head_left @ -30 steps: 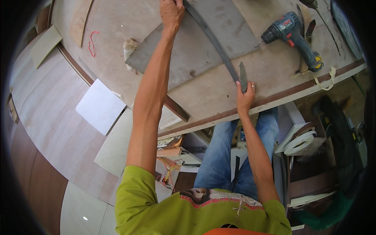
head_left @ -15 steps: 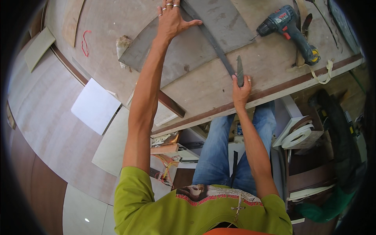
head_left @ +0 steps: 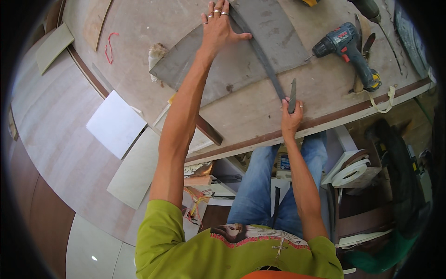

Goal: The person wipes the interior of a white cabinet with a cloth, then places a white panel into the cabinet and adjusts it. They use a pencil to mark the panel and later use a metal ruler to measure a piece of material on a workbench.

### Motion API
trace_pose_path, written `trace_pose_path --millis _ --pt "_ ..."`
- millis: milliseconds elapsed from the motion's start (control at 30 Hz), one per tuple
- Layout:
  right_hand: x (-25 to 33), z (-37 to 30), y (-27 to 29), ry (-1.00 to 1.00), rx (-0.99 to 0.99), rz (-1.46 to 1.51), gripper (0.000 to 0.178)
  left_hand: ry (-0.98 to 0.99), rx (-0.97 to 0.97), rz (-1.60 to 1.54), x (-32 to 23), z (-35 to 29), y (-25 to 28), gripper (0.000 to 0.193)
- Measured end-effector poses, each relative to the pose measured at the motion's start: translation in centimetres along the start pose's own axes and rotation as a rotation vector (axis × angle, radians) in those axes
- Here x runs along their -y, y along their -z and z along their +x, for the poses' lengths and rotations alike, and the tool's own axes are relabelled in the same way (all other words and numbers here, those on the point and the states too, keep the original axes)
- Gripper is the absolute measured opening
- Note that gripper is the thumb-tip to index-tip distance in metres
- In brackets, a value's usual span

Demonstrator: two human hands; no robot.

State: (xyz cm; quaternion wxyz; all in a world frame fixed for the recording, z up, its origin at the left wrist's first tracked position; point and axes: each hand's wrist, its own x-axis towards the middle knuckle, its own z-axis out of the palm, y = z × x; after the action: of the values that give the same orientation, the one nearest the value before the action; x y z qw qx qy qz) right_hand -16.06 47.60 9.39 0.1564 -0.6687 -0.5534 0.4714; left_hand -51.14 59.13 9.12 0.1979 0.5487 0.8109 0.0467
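Note:
A grey sheet [head_left: 190, 65] lies on the worktable, with a long, narrow dark strip [head_left: 267, 67] slanting across it toward me. My left hand [head_left: 217, 35] is flat at the far end of the strip, its thumb stretched out over the strip and its ringed fingers pointing away. At the near end, close to the table edge, my right hand [head_left: 291, 120] is closed around a dark grey pointed blade [head_left: 292, 95], tip pointing away from me. The thumb of that hand touches the strip's end, or rests just beside it; I cannot tell which.
A cordless drill [head_left: 346, 51] lies right of the sheet, beside a knife-like tool [head_left: 368, 44]. Another drill [head_left: 367, 9] with a long bit is farther back. A white panel [head_left: 115, 124] is at the left. Below the table edge [head_left: 260, 142] stand a tape roll [head_left: 350, 173] and loose wires [head_left: 197, 197].
The whole view has shifted, so the table sits slightly lower and more of the second drill shows at the top right. Both hands keep about the same places along the strip.

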Motion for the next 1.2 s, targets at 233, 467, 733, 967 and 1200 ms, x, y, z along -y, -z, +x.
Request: trace_pose_path --millis 233,467,733,967,1200 --pt "0.0 0.0 0.0 0.069 0.004 -0.095 0.026 -0.044 -0.061 -0.077 1.0 -0.2 -0.4 0.135" --pt "-0.1 0.0 -0.1 0.038 -0.005 -0.044 0.025 -0.005 -0.022 -0.038 0.4 -0.2 -0.1 0.136" --pt "0.3 0.2 0.2 0.044 -0.008 -0.045 0.027 0.000 -0.049 -0.026 0.5 -0.2 -1.0 0.134" --pt "0.3 0.1 0.0 0.025 -0.011 -0.039 0.028 0.012 -0.034 -0.018 0.3 -0.1 -0.9 0.135" --pt "0.6 0.1 -0.1 0.022 -0.017 -0.050 0.028 0.041 0.006 -0.015 0.1 -0.1 -0.2 0.136"
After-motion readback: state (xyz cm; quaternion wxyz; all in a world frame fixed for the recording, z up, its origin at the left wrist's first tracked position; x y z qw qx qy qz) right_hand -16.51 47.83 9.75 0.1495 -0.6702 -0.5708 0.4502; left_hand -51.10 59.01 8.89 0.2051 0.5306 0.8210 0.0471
